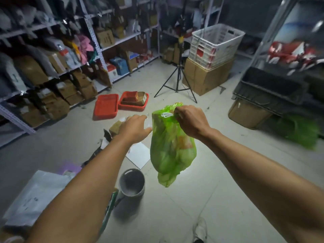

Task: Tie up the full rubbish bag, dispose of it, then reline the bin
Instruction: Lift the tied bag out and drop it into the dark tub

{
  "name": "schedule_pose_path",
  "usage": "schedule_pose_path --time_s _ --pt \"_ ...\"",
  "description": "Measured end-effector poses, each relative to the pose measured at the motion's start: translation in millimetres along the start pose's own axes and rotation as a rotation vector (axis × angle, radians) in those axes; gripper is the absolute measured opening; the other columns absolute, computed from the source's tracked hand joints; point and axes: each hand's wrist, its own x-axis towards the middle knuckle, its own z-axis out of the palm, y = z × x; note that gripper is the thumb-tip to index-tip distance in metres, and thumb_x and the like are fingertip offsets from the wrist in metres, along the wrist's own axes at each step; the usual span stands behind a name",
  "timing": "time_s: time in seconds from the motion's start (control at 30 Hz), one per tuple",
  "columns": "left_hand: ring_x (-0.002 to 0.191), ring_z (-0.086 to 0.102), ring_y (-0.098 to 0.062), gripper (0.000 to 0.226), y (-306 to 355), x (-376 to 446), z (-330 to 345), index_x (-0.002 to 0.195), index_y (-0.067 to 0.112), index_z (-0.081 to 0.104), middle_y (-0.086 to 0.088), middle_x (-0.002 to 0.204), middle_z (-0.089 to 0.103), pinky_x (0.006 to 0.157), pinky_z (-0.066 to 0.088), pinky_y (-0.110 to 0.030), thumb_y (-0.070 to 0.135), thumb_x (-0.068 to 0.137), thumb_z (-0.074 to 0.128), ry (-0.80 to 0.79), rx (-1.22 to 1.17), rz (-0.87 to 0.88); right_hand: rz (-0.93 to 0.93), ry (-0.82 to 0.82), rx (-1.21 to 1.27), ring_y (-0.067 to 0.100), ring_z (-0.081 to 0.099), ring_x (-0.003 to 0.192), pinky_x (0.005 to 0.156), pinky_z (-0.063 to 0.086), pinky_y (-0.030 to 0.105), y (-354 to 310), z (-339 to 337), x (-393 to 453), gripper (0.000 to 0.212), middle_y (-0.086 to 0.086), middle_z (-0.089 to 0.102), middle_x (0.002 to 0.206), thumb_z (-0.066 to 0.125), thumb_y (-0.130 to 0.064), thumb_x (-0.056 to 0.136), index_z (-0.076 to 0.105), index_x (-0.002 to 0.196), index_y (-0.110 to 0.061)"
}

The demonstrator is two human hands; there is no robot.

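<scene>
Nearest me the bin (131,182) stands bare on the floor, unlined. Above it my right hand (190,121) pinches the gathered neck of the bag (172,148), which hangs free, its white drawstring (166,115) pulled out. My left hand (134,128) is loose beside it, fingers straight, holding nothing. I judge tying is under way; next I need the left to take the string and knot it

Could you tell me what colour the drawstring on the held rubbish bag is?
White, against the translucent green plastic rubbish bag; head view shows the thin drawstring.
</scene>
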Motion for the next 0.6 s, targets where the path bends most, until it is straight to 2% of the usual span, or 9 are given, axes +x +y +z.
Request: schedule_pose_path --time_s 0.1,0.23,0.43,0.6 --pt "0.132 0.045 -0.032 0.065 43.0 27.6 -5.3 0.146 0.020 0.041 -0.009 0.146 0.047 0.104 0.042 -0.048 0.051 0.090 0.054 -0.001 0.041 0.099 0.071 0.029 -0.045 0.036 0.060 0.085 0.069 0.046 0.040 33.8 -20.1 -7.3 0.013 0.008 0.068 0.090 0.053 -0.017 0.090 0.065 0.089 -0.020" --pt "0.128 0.049 -0.032 0.066 106.3 62.2 -6.1 0.144 0.022 0.045 -0.008 0.141 0.053 0.102 0.045 -0.046 0.055 0.088 0.055 0.013 0.085 0.226 0.172 0.055 -0.097 0.035 0.060 0.082 0.064 0.039 0.037 88.8 -43.5 -13.2 0.010 0.007 0.066 0.086 0.055 -0.013 0.087 0.062 0.084 -0.020" --pt "0.126 0.051 -0.030 0.065 199.0 125.7 -1.2 0.142 0.022 0.046 -0.007 0.138 0.055 0.100 0.046 -0.044 0.056 0.087 0.054 -0.023 0.157 0.347 0.267 0.103 -0.082 0.033 0.059 0.091 0.068 0.032 0.035 188.8 -72.8 -13.7 0.011 0.007 0.064 0.093 0.050 -0.019 0.090 0.061 0.089 -0.019" --pt "0.125 0.051 -0.029 0.058 285.4 180.5 2.0 0.138 0.022 0.050 -0.006 0.135 0.057 0.097 0.047 -0.040 0.052 0.088 0.055 -0.016 0.175 0.428 0.327 0.151 -0.047 0.031 0.058 0.097 0.075 0.033 0.037 274.8 -95.8 -4.9 0.013 0.006 0.064 0.098 0.050 -0.022 0.093 0.063 0.094 -0.018"
